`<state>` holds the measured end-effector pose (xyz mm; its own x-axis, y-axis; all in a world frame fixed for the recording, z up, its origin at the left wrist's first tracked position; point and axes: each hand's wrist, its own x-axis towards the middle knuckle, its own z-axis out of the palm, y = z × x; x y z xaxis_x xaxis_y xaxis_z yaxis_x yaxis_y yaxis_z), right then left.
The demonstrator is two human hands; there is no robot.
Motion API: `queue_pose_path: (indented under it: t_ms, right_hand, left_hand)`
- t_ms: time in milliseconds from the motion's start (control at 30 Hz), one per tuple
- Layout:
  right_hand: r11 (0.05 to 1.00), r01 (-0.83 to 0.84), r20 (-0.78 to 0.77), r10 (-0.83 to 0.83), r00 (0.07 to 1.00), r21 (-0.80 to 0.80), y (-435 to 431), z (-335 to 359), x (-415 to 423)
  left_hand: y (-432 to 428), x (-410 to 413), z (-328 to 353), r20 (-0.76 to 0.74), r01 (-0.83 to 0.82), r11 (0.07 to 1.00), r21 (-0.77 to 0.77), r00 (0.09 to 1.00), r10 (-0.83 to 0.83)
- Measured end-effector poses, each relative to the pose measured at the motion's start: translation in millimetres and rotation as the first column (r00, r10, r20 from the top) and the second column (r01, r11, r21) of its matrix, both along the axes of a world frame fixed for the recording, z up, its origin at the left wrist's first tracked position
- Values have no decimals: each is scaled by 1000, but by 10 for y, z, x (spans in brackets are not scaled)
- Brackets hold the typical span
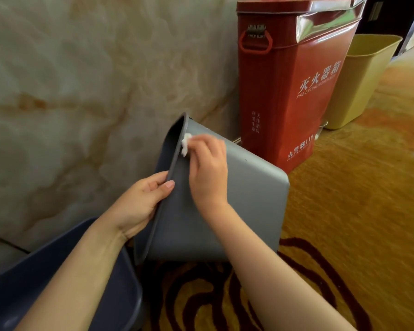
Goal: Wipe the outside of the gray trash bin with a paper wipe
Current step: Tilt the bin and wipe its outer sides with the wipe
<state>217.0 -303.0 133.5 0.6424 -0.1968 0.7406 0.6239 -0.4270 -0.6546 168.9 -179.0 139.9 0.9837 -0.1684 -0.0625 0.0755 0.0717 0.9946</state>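
Observation:
The gray trash bin (251, 199) lies tipped on its side on the carpet, its open mouth facing left and its base to the right. My left hand (139, 204) grips the bin's rim at the near left, thumb on the outside edge. My right hand (208, 168) rests on the bin's upper outer wall and presses a crumpled white paper wipe (185, 143) against the wall just under the rim, near the far corner. Most of the wipe is hidden under my fingers.
A red fire extinguisher box (294, 91) stands right behind the bin against the marble wall (69, 91). A yellow bin (361, 84) stands further right. A dark blue bin (46, 283) sits at the lower left under my left forearm. Patterned carpet (356, 211) covers the floor.

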Motion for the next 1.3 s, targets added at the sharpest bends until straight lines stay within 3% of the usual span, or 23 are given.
queue_pose_path:
  t_ms: [233, 367, 433, 567, 733, 867, 1133, 1300]
  right_hand:
    - [970, 228, -264, -198, 944, 88, -588, -405, 272]
    - [927, 368, -520, -281, 807, 70, -1043, -867, 230]
    - [919, 389, -574, -283, 768, 67, -1115, -877, 228]
    - [958, 258, -352, -201, 914, 122, -759, -533, 130]
    - [998, 9, -127, -1, 992, 61, -276, -157, 15]
    - [984, -129, -30, 126, 992, -122, -119, -227, -198]
    - [919, -240, 17, 258, 966, -314, -31, -741, -759]
    - [868, -251, 42, 297, 954, -428, -5, -1069, -1041]
  left_hand:
    - [29, -39, 9, -68, 28, 999, 27, 997, -26]
    - [76, -35, -1, -97, 42, 999, 17, 994, -40]
    - [78, -26, -9, -103, 32, 999, 3, 994, -31]
    - [69, -5, 20, -122, 40, 999, -17, 992, -41]
    - [18, -14, 37, -121, 59, 997, -56, 991, -65]
    - [41, -20, 46, -131, 50, 994, -94, 989, -62]
    - [141, -12, 104, -177, 73, 993, -97, 980, -89]
    - [81, 11, 115, -179, 48, 999, -23, 983, -51]
